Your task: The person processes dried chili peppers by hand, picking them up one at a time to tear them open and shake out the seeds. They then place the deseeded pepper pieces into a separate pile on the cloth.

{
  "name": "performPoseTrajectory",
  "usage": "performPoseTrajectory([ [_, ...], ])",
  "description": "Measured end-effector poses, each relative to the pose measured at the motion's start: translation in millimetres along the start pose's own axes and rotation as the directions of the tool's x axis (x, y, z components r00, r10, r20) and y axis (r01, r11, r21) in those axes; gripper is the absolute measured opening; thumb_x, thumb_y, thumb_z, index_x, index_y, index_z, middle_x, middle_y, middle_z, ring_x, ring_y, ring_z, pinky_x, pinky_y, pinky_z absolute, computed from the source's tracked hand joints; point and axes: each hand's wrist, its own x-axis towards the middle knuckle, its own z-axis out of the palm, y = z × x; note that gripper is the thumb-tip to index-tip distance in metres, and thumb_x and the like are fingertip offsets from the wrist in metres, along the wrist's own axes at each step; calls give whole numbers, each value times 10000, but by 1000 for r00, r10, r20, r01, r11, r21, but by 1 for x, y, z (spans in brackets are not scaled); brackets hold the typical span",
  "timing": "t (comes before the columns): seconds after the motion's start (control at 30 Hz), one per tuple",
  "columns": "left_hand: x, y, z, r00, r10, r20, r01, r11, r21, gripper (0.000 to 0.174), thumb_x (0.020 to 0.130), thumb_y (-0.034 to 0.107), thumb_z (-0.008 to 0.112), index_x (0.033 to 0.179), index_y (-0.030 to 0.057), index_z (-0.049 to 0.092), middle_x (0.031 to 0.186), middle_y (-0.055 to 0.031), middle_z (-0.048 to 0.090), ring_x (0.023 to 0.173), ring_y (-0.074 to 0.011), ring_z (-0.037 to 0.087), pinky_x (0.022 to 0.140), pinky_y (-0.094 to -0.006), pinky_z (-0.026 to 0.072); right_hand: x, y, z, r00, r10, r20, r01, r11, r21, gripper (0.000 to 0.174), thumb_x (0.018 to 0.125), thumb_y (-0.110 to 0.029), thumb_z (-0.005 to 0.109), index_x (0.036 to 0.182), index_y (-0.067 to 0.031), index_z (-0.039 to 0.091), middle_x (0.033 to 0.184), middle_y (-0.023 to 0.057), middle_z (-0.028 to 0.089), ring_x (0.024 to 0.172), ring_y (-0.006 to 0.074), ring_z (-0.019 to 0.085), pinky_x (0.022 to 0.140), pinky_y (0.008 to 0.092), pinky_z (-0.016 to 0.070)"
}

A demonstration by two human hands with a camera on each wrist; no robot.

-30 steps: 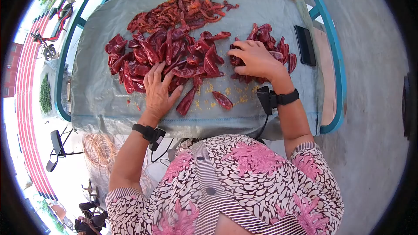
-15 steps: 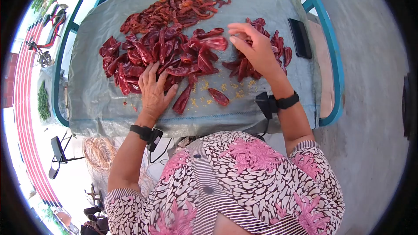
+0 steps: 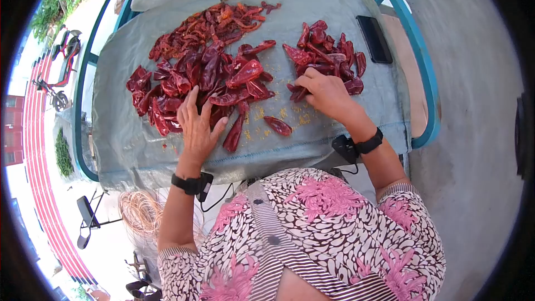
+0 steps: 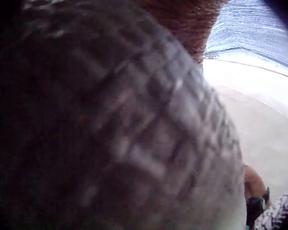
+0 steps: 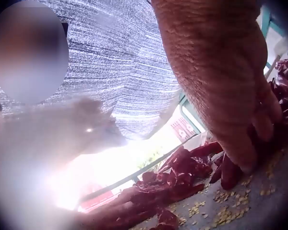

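Observation:
My left hand [image 3: 197, 131] rests with extended fingers on the near edge of a large pile of dried red chili peppers [image 3: 210, 69] in the head view. At the near left edge of a smaller chili pile [image 3: 334, 58], my right hand [image 3: 330, 96] curls its fingers onto a single dried chili pepper [image 3: 296, 92]. The right wrist view has fingertips [image 5: 244, 160] pressed against that chili [image 5: 229, 176], with the other fingers partly hidden behind the hand. A dark, blurred surface fills most of the left wrist view, which leaves the left fingers out of sight.
Torn chili pieces [image 3: 200, 30] lie behind the large pile. One loose chili [image 3: 277, 126] and scattered yellow seeds [image 3: 256, 114] are in front. A black phone [image 3: 374, 39] lies at the right of the grey sheet [image 3: 167, 161], inside a teal metal frame [image 3: 426, 95].
My right hand lifted off the small pile, a chili moved leftward onto the large pile, and the hand came back down to the small pile's near edge. My left hand stayed in place.

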Motion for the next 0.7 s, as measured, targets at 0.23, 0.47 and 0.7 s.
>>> performPoseTrajectory([
  [0.23, 42, 64, -58, 992, 1, -127, -24, 983, -184, 604, 833, 148, 819, 1396, 129, 602, 1461, -122, 526, 1248, -301, 574, 1049, -440, 427, 2, -23, -2, 937, 35, -347, 87, 940, 331, 333, 825, -119, 751, 1148, -176, 695, 1110, 69, 651, 927, 321, 701, 769, 432, 575],
  [0.47, 47, 109, -20, 1000, -18, 9, 20, 842, -539, 499, 845, -47, 746, 1316, 81, 639, 1215, -162, 630, 971, -288, 687, 812, -356, 568, 4, -65, 15, 920, -60, -386, 268, 817, 512, 445, 816, -61, 759, 1245, -81, 638, 1138, 138, 651, 953, 334, 696, 819, 405, 571],
  [0.7, 41, 92, -30, 965, -246, -88, 163, 829, -535, 315, 865, -65, 739, 1156, 40, 674, 1016, -102, 655, 885, -204, 686, 813, -299, 556, -3, -46, 13, 931, 99, -350, 77, 888, 454, 446, 845, -79, 726, 1272, -133, 608, 1339, 128, 578, 1013, 373, 684, 838, 458, 572],
])
